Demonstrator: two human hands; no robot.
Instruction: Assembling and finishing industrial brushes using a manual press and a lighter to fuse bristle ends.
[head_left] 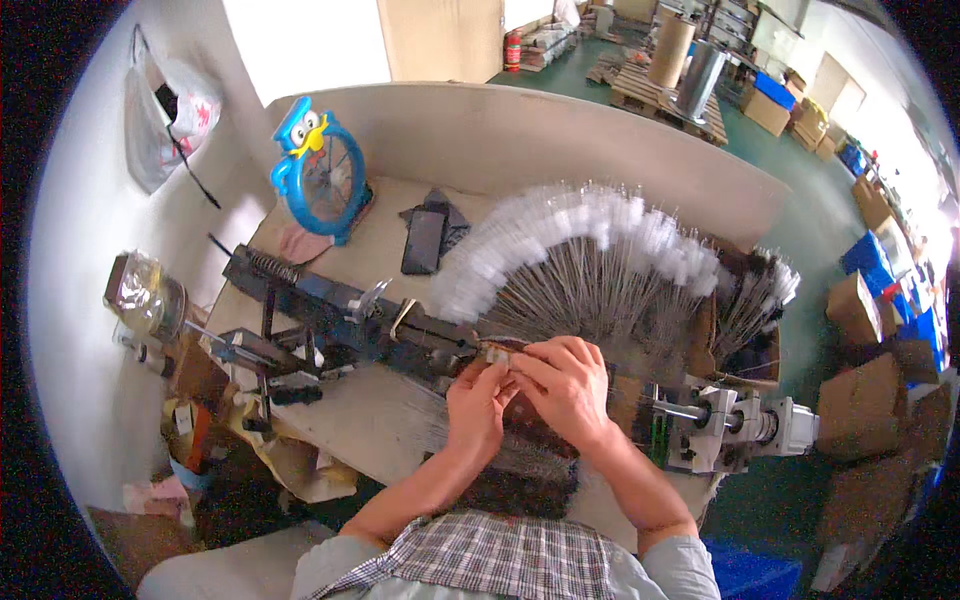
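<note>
In front of me at the bench's middle, my left hand (475,405) and my right hand (566,388) meet with fingertips pinched together. Between them is a small whitish piece (496,355); the fingers cover most of it, so its kind is unclear. Just left of my hands runs a long dark bench machine (345,318) with a spring and metal rods. Beyond my hands, many wire-stemmed brushes (600,225) with white bristle heads fan out, stems toward me. A dark bristly mass of thin wires (515,480) lies below my hands, near my plaid apron.
A box of more white and black brushes (740,330) stands right, beside a motor unit with a shaft (745,425). A dark phone (424,240) and a blue duck-shaped fan (325,180) sit behind. A raised panel (560,125) edges the bench; cardboard boxes (865,400) line the right.
</note>
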